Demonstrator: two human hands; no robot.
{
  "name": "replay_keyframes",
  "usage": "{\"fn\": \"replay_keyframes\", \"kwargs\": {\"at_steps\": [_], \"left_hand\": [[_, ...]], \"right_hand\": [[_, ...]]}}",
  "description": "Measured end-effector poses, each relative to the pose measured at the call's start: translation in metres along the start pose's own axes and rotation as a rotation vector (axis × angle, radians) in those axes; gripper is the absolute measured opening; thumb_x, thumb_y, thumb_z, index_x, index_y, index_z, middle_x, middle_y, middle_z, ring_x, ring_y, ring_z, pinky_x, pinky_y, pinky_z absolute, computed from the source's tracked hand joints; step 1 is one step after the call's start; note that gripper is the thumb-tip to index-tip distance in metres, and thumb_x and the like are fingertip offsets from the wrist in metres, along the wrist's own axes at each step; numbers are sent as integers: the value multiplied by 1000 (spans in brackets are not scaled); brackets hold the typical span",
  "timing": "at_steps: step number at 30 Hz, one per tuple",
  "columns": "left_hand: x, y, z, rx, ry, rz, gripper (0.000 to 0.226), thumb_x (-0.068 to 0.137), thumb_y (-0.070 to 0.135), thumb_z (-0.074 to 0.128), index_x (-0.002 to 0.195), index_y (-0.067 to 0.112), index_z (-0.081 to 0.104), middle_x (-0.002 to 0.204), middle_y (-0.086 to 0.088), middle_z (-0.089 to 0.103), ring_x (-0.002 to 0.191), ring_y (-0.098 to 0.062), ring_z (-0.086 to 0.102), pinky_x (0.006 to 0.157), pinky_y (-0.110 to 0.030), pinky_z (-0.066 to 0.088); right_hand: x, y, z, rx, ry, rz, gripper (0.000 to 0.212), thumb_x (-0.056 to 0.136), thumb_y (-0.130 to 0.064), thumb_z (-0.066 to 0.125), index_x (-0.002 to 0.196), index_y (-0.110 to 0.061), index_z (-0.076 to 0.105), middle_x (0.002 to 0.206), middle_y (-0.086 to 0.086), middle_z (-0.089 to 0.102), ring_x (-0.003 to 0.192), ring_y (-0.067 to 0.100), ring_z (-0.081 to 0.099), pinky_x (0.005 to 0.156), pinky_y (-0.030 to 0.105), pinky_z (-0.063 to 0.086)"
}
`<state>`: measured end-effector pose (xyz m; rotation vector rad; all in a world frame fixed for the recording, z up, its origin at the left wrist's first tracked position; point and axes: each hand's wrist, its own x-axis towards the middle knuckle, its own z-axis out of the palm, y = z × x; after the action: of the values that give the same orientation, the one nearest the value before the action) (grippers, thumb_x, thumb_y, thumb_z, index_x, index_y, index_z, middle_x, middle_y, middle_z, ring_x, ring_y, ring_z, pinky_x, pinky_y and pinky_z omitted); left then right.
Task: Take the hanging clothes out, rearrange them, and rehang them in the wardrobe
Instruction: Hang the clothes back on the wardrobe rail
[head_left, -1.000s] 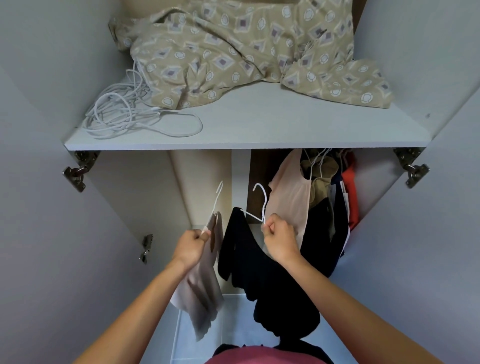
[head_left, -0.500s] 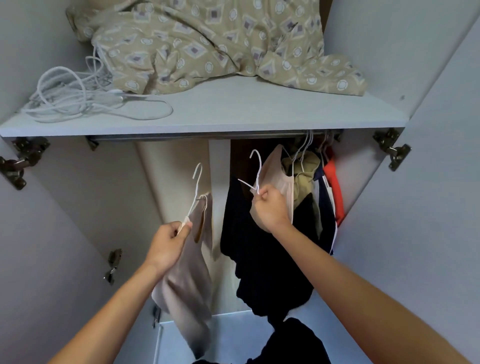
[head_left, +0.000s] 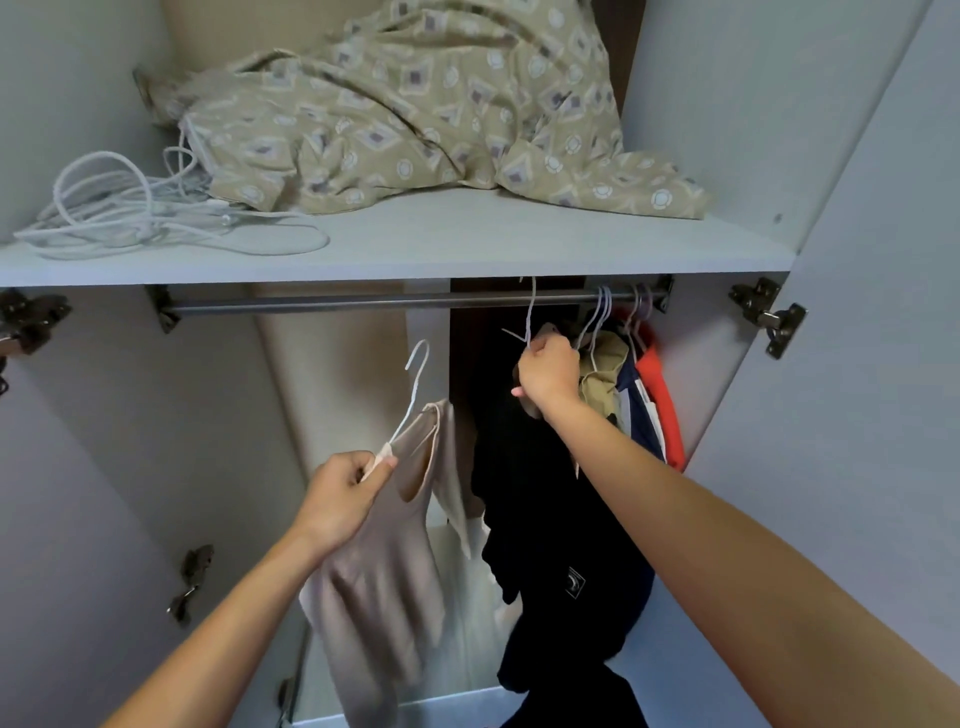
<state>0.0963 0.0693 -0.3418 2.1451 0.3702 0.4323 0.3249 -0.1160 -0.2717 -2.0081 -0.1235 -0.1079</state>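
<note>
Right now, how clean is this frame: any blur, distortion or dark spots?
Head view: wide-angle bend bows the shelf and doors; the beige top is motion-smeared low down; the black garment loses detail in shadow; both hands stay sharp.

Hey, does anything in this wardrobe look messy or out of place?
Yes. On the shelf, a patterned cloth lies crumpled rather than folded, and a white cord sits beside it in a loose tangle. The hung clothes are bunched at the rail's right end.
</note>
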Motion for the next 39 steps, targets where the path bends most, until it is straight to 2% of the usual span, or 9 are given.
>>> {"fn": "replay_keyframes", "kwargs": {"at_steps": [6,12,15,17,21,25,28,31,39], "left_hand": [[11,0,6,2,-23,42,53,104,31,65,61,21,35,60,3,26,59,-15,23,56,-36,19],[14,-7,15,-14,-24,69,54,104,30,65,61,22,33,61,6,25,59,-12,23,56,-36,19],[12,-8,21,13,-49,87,55,103,29,66,60,22,33,60,8,25,59,-11,23,57,-36,20],[11,-7,23,34,-75,106,54,103,27,67,60,21,35,60,9,26,58,-12,24,57,-36,22],[11,-1,25,60,-131,142,54,103,26,66,61,15,34,62,7,25,60,-13,23,57,-37,22],[12,6,17,100,-211,186,54,104,27,65,62,9,34,64,8,24,61,-11,23,55,-33,21],[14,11,7,117,-251,202,54,104,27,65,62,11,34,63,10,24,59,-9,22,53,-30,20],[13,15,-4,121,-296,213,55,103,26,66,61,11,33,64,7,23,59,-9,22,54,-33,20],[5,32,-39,177,-367,231,59,102,32,66,61,11,30,62,10,21,58,-7,21,51,-29,19]], "right_hand": [[25,4,-3,-74,-4,36,12,102,-3,53,104,-14,55,130,18,63,49,18,68,49,28,61],[39,24,-1,-203,-15,30,23,99,-1,58,119,-4,68,122,17,68,53,15,60,37,16,48],[40,31,-5,-236,-13,25,22,97,-5,60,115,-3,72,115,19,71,80,30,73,69,36,66],[44,33,-10,-304,1,12,22,96,-9,61,114,-3,72,116,20,72,105,39,71,88,43,62],[41,36,-17,-410,-8,-54,21,98,-11,58,112,-3,72,114,21,70,110,41,67,88,43,56],[15,44,-20,-468,9,-381,29,96,-4,53,119,-5,70,121,13,64,121,31,57,95,45,53],[-12,55,-22,-408,-233,-590,43,88,4,51,124,-10,69,125,3,62,122,22,51,98,42,50],[-37,68,-22,-511,-562,-621,58,85,6,51,136,-18,63,128,-1,60,123,21,50,102,43,48],[-61,68,-38,-479,-561,-558,43,104,-24,61,147,-20,55,133,3,57,126,23,51,108,41,44]]}}
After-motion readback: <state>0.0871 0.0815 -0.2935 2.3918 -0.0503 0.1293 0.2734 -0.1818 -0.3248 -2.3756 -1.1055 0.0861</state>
